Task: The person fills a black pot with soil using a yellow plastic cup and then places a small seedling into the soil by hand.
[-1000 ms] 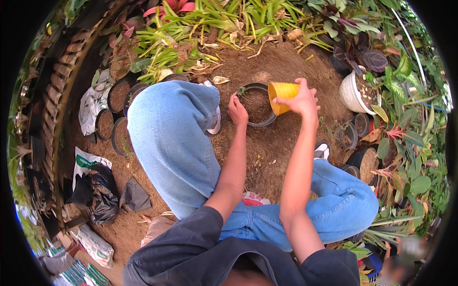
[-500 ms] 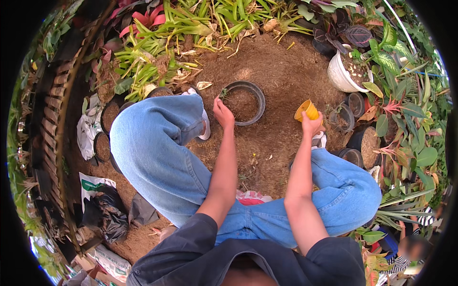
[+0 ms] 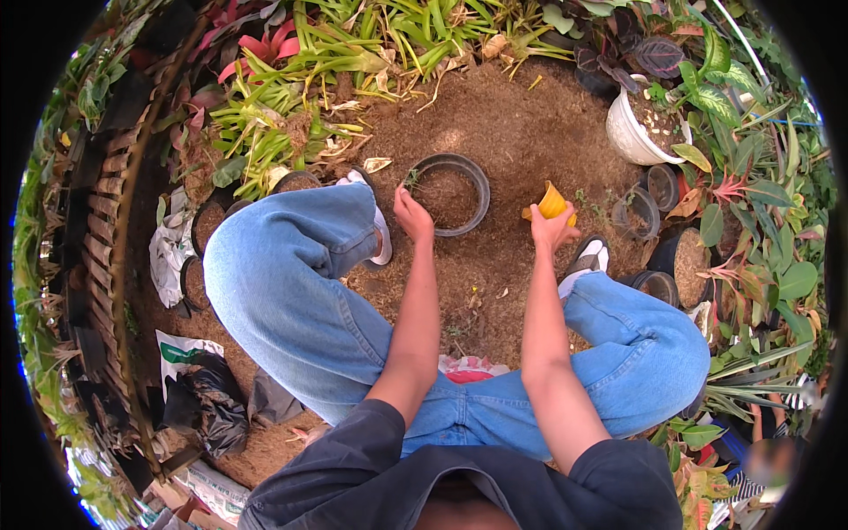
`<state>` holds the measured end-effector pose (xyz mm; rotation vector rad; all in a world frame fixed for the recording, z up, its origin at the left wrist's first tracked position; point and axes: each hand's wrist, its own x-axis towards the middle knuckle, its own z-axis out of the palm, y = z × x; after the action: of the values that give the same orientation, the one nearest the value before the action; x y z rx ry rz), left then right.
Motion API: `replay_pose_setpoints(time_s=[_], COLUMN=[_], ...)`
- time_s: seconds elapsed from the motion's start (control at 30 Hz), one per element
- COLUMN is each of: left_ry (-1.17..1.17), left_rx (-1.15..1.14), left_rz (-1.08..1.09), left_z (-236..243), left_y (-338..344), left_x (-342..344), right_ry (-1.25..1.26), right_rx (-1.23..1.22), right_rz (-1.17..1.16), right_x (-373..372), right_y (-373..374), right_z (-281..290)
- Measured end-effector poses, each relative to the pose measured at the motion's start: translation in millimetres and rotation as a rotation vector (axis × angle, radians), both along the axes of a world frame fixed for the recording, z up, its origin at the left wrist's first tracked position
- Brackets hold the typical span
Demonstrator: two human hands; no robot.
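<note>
Yellow cup: I am grasping it (image 3: 553, 202) in my right hand (image 3: 552, 231), holding it low above the ground; I cannot tell what it is carrying.
What is changing: a second ago the cup was tilting over the right rim of the black pot (image 3: 484, 194); now it is hanging well apart from it, off to the right, and sitting slightly nearer the pot than half a second ago.
Meaning for the potting: nothing is pouring over the pot now, so I am judging this to be a gap between turns at it, with the pot's mouth lying uncovered.
Seedling: the small green plant (image 3: 412, 177) is leaning at the pot's left rim, by the fingertips of my left hand (image 3: 412, 215); that hand is staying there, but whether it is pinching the stem I cannot tell.
Black pot: it is standing on the soil ahead of me, between my feet, brown soil (image 3: 448, 196) showing inside.
Left edge: my left shoe (image 3: 382, 240) is crowding the space beside my left hand.
Right edge: my right shoe (image 3: 590, 255) is sitting just beside my right hand, and grey plastic pots (image 3: 638, 215) are standing farther out, below the white pot (image 3: 638, 132).
Far edge: strappy green leaves (image 3: 371, 57) are closing off the upper left.
Room: bare ground (image 3: 521, 115) is stretching beyond the pot and between it and the cup, leaving my right hand an unblocked path sideways.
</note>
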<state>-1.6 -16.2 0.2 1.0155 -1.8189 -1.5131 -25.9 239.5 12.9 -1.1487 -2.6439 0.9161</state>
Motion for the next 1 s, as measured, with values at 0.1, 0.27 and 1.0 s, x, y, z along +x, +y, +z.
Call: replay_pose_setpoints(time_s=[0.1,0.27,1.0], left_ry=[-0.017,0.02,-0.053], left_rx=[-0.007,-0.02,0.044], left_rz=[0.023,-0.002,0.014], left_z=[-5,0,3], left_y=[-3,3,0], left_x=[-2,-3,-1], right_ry=[-0.026,0.005,0.237], right_rx=[-0.043,-0.65,-0.118], right_rz=[0.003,-0.061,0.938], right_x=[-1,-17,-58], right_y=[5,67,-73], right_z=[-2,1,161])
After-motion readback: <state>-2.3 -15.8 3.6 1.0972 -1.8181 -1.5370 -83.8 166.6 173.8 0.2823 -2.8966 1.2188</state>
